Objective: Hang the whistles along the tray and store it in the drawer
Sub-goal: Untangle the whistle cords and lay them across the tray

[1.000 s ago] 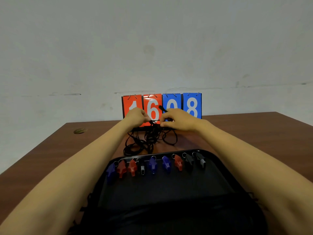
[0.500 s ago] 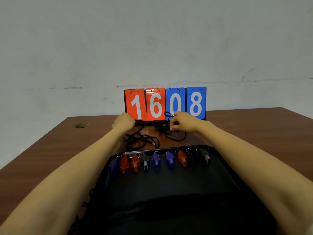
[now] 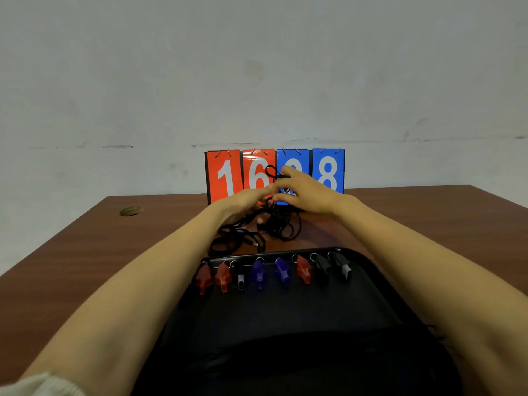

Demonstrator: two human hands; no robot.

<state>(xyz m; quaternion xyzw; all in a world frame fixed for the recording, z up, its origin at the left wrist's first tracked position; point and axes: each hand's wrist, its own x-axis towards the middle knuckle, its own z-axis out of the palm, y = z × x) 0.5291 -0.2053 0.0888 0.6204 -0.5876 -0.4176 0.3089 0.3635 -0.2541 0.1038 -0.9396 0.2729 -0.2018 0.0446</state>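
Note:
A black tray (image 3: 371, 270) lies on the table in front of me. Several red, blue and black whistles (image 3: 281, 271) hang by small rings along its far rim. Behind the tray a tangle of black lanyard cords (image 3: 243, 238) lies on the wood. My right hand (image 3: 305, 190) is raised over the tangle and pinches a loop of black cord, which sticks up above its fingers. My left hand (image 3: 243, 201) reaches in from the left, its fingertips meeting the right hand at the cord. Whether the left fingers grip the cord is hidden.
A flip scoreboard (image 3: 228, 175) reading 1 6 0 8 stands at the back of the brown table (image 3: 85, 252), right behind my hands. A round cable hole (image 3: 131, 210) sits at the far left. A grey wall rises behind the table.
Both hands have risen from the table and come together in front of the scoreboard. The right hand has lifted a loop of cord up out of the tangle.

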